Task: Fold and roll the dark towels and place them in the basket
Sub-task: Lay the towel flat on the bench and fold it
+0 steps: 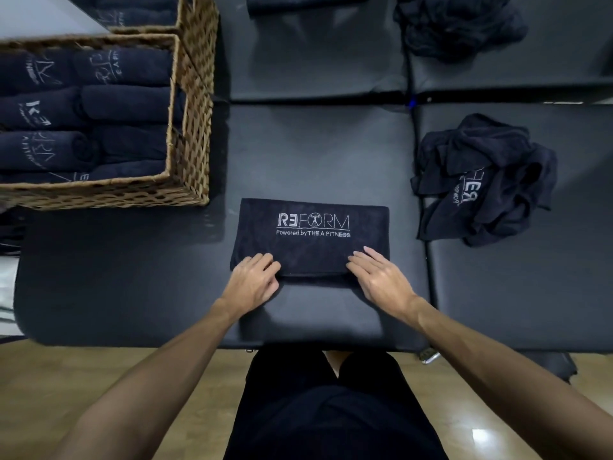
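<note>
A dark folded towel (310,239) with a white REFORM logo lies flat on the black padded table (132,277) in front of me. My left hand (253,280) rests on its near left corner, fingers bent over the edge. At the near right corner my right hand (378,277) lies on the towel with fingers fairly straight. A wicker basket (190,127) stands at the left, holding several rolled dark towels (83,111).
A crumpled dark towel (484,180) lies on the table to the right. Another heap of dark towels (457,24) sits at the far right, and a folded one (298,3) at the far edge. A second basket (195,14) stands behind the first. Wooden floor lies below.
</note>
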